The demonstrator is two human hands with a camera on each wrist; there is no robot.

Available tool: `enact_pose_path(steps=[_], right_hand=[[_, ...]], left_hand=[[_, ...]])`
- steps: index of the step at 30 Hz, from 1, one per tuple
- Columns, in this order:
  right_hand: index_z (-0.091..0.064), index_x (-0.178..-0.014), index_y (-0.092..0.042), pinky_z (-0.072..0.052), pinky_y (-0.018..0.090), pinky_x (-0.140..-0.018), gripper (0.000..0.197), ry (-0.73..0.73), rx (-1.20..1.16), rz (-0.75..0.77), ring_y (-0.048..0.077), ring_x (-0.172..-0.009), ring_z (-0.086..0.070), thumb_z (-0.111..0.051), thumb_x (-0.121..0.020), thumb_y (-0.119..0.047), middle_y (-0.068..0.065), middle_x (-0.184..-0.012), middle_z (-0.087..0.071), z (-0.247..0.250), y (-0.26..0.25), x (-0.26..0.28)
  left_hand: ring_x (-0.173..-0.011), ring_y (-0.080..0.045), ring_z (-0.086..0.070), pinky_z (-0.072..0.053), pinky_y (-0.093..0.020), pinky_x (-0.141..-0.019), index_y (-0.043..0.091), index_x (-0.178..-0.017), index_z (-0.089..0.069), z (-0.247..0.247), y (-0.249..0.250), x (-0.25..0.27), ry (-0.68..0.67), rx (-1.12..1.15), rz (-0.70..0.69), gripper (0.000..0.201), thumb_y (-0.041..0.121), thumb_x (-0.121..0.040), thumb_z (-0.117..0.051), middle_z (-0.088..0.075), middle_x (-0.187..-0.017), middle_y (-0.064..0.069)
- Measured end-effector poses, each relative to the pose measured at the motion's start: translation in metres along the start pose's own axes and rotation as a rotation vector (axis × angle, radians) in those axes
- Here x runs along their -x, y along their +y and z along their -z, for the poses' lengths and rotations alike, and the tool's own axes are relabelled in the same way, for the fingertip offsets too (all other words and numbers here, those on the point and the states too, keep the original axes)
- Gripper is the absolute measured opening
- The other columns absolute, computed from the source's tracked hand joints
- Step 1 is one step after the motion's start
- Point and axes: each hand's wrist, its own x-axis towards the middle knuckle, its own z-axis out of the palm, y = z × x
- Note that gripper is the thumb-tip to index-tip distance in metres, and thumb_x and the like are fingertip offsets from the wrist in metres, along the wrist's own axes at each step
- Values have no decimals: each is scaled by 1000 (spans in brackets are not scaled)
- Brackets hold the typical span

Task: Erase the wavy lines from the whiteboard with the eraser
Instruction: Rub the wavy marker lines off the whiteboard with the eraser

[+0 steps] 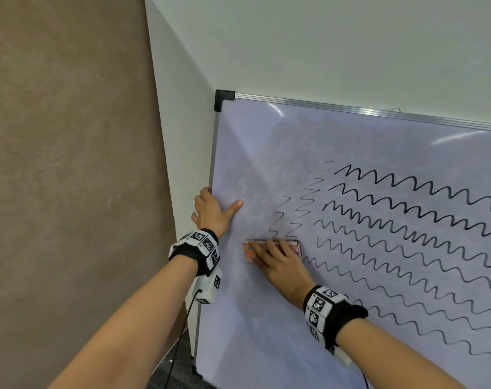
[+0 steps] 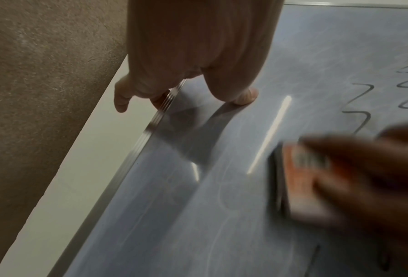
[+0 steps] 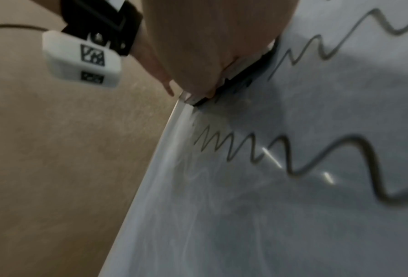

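Note:
A whiteboard (image 1: 351, 141) with a metal frame leans against the wall, covered on its right side with several black wavy lines (image 1: 407, 220). The left part is smeared and mostly wiped. My right hand (image 1: 278, 262) grips an orange and white eraser (image 1: 250, 252) flat against the board, just below two thin vertical zigzags (image 1: 292, 217). In the left wrist view the eraser (image 2: 302, 180) shows blurred under the right hand's fingers (image 2: 364, 174). My left hand (image 1: 210, 211) grips the board's left frame edge (image 2: 160, 116), thumb on the surface, fingers behind.
A brown wall (image 1: 64, 164) is to the left and a white wall (image 1: 323, 46) above the board. A black cable (image 1: 182, 332) hangs from my left wrist device. A black plastic corner (image 1: 223, 98) caps the board's top left.

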Motion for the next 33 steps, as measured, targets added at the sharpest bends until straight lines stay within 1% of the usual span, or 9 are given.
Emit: enact_pose_path(steps=[5,10,14,19,21,26,28,30,33], right_hand=[[-61,-125,-11,-29,49,-94,46,79,-9,-136,37,-111,-39,-43,-82,-9,10,-137,-53,9,19,-13],[-56,-130,-7,-32,50,-93,52,-6,-20,40,38,-112,-40,-57,-78,-14,12,-136,-51,-4,-2,22],[-61,-125,-12,-33,50,-94,52,-110,-24,153,37,-113,-41,-68,-74,-20,10,-138,-51,-4,-9,40],[-57,-129,-12,-31,49,-96,49,16,-12,-91,37,-112,-39,-46,-82,-11,10,-139,-51,9,12,7],[-58,-129,-12,-30,50,-96,50,20,-10,-122,38,-111,-39,-47,-80,-10,10,-139,-51,10,13,6],[-61,-126,-12,-43,49,-93,53,-134,-58,67,36,-112,-43,-64,-73,-19,9,-137,-52,-1,-17,45],[-59,-128,-10,-40,49,-95,58,-199,-67,95,35,-112,-42,-70,-73,-24,8,-138,-52,-2,-24,53],[-56,-131,-9,-33,49,-96,58,-169,-56,76,35,-112,-42,-67,-75,-21,9,-138,-51,-1,-20,45],[-58,-128,-9,-30,49,-96,53,-44,-35,-18,36,-111,-42,-55,-76,-14,9,-138,-51,8,-7,16]], left_hand=[[-127,-33,-36,-27,-52,-105,8,-138,-28,-1,0,2,6,-3,4,92,59,-74,-68,-36,-137,-14],[-129,-33,-35,-23,-55,-107,8,-138,-27,1,2,1,-1,-7,12,93,60,-73,-68,-35,-138,-14],[-129,-33,-35,-23,-54,-107,6,-139,-26,0,3,2,0,-24,11,94,60,-74,-68,-35,-139,-15],[-130,-34,-34,-22,-56,-108,6,-139,-26,-1,3,2,12,-20,10,94,59,-75,-68,-35,-139,-16],[-130,-34,-33,-21,-57,-108,6,-139,-26,-1,2,2,12,-22,14,94,59,-75,-68,-35,-139,-16],[-130,-34,-34,-20,-58,-108,6,-139,-26,-1,3,2,17,-30,12,93,59,-75,-67,-35,-139,-16],[-130,-34,-34,-20,-58,-108,6,-139,-26,-2,3,2,22,-29,10,92,59,-76,-67,-35,-139,-16],[-130,-34,-34,-19,-57,-108,6,-139,-26,-2,3,3,32,-26,8,92,58,-76,-67,-34,-139,-16],[-130,-34,-34,-19,-58,-108,7,-139,-27,-3,3,5,46,-20,9,91,58,-76,-67,-35,-139,-15]])
